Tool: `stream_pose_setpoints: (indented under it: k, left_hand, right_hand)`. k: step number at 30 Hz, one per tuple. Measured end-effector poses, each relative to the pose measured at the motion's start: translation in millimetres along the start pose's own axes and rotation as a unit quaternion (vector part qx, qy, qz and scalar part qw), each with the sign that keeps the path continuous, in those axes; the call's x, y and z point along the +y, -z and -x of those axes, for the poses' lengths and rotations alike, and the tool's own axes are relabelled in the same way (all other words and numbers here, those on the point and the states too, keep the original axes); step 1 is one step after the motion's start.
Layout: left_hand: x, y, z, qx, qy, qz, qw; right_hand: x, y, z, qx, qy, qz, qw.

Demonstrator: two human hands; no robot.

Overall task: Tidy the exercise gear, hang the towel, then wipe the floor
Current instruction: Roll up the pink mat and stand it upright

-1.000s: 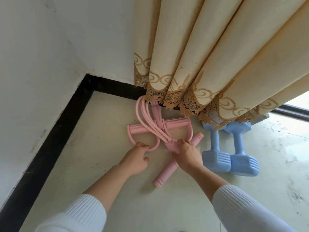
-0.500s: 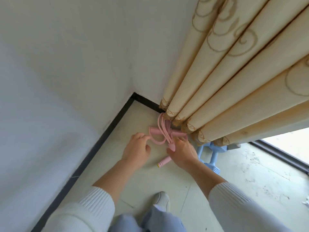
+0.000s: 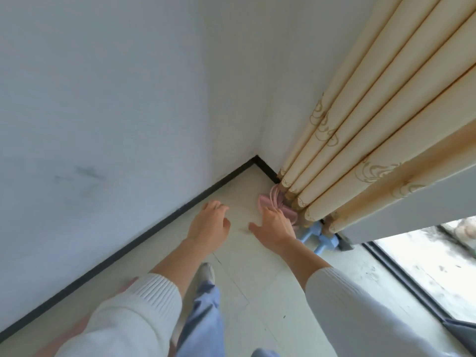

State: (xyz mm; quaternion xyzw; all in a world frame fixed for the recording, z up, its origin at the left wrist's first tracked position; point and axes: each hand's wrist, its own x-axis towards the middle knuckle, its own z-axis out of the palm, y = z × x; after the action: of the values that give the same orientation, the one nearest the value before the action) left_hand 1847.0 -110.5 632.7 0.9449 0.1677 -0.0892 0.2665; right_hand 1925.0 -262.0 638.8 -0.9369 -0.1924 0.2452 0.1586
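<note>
A pink resistance pull rope (image 3: 270,200) lies on the floor in the corner, partly under the curtain hem. Two blue dumbbells (image 3: 319,237) lie just right of it, mostly hidden by the curtain and my right arm. My left hand (image 3: 210,224) hovers above the floor, fingers loosely spread, holding nothing. My right hand (image 3: 274,226) is spread flat with straight fingers, its fingertips near the pink rope; whether it touches the rope I cannot tell. No towel is in view.
White walls meet at a corner edged with black skirting (image 3: 144,235). A cream curtain (image 3: 365,140) hangs at the right beside a glass sliding door (image 3: 425,266). My leg in blue trousers and a light shoe (image 3: 206,275) stand on the pale tiled floor below.
The camera has risen and pulled back from the corner. Both hands have left the pink rope and opened; the rope and dumbbells stay by the curtain.
</note>
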Motion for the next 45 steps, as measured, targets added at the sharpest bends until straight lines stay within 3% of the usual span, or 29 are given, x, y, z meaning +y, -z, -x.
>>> stream_pose_setpoints:
  k: [9,21,35,40,45]
  left_hand:
    - [33.5,-53.7,230.4,0.134,0.161,0.048,0.977]
    - [33.9,-95.2,445.4,0.124,0.246,0.104,0.956]
    - [-117.3,-123.7,704.6,0.103,0.267,0.074,0.955]
    - [-174.3,-137.3,731.3,0.042,0.285,0.032,0.957]
    - [-220.2,-168.9,713.7,0.028,0.293,0.048,0.954]
  right_hand:
    - [32.2,-31.9,184.8,-0.04,0.129,0.047,0.99]
    - [29.0,-109.2,357.6,-0.119,0.165,0.11,0.973]
    - [-77.5,-292.8,563.3,-0.138,0.15,0.112,0.973]
    - [-102.2,-349.8,582.3,-0.148,0.159,0.149,0.965]
    - [-115.6,-403.5,555.8,-0.155,0.164,0.169,0.959]
